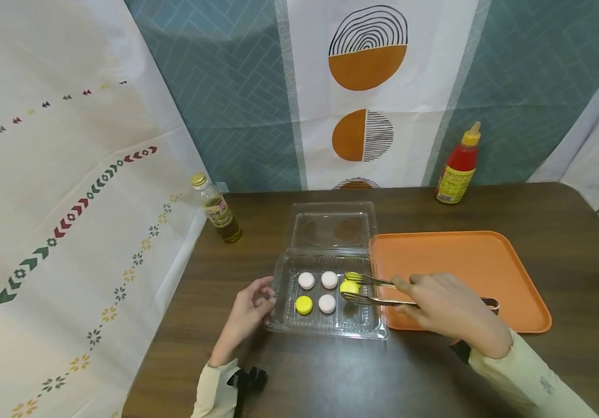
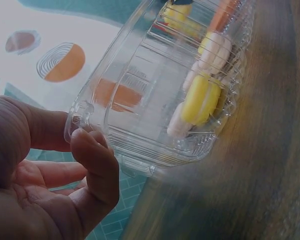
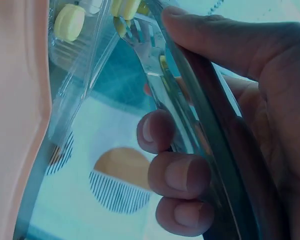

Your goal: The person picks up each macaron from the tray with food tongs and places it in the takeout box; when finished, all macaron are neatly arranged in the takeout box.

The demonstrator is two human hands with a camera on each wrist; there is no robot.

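Note:
A clear plastic box (image 1: 325, 334) stands with its lid (image 1: 333, 226) folded back. My left hand (image 1: 247, 310) pinches the box's left rim between thumb and finger, as the left wrist view shows. Wrapped around metal tongs (image 1: 380, 302) is my right hand (image 1: 448, 307). Between the tongs' tips, over the right part of the box, is a yellow macaron (image 1: 350, 287); whether it touches the bottom I cannot tell. Another yellow macaron (image 1: 304, 305) lies in the box near pale macarons (image 1: 307, 281), (image 2: 215, 52).
An orange tray (image 1: 445, 255) lies right of the box, beneath my right hand. Behind it stands a red bottle with a yellow cap (image 1: 456, 171). At the back left is a glass bottle (image 1: 219, 212) with dark liquid. Patterned cloth (image 1: 241, 116) hangs behind the table.

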